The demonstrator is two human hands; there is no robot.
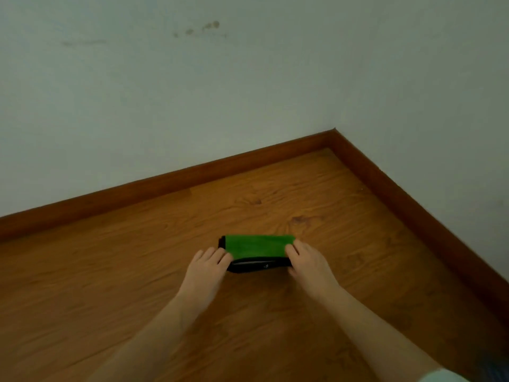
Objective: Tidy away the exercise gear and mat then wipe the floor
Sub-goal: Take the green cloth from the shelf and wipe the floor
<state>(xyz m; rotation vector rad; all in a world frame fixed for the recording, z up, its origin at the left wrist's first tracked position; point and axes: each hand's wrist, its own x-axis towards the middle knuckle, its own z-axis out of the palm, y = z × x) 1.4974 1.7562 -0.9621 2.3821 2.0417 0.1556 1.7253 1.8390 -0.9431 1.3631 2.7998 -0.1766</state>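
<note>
Head view: a small folded bundle [257, 250] lies on the wood floor [110, 271], near the room corner but well apart from both skirting boards. Top layer is bright green, flat, roughly rectangular, w/ a faint crease across it. Underneath is a black layer that shows as a strip along the near edge and a sliver at the left end; a thin pale line runs along the black strip and there's a tiny light mark on it, too small to read. Can't tell what the item is exactly, whether cloth, band or pouch.

Left hand [205, 271] sits at the bundle's left end, fingers [220, 256] mostly straight and together, tips touching the green edge and pressing down, not curled round it. Right hand [309, 264] is at the right end, fingers [296, 248] lying over the green corner, thumb side against the black edge; looks like flat pressing, but can't tell for sure whether it's pinching the layer.

Both forearms are bare and reach in from the bottom of frame. A pale sleeve [438, 376] shows at the lower right.

Floor is reddish-brown w/ wood grain and a darker knot beyond the bundle. Skirting board [165, 183] is same brown, meets at the corner. Wall [192, 92] is pale, w/ a few dark smudges [209, 26] high up.
</note>
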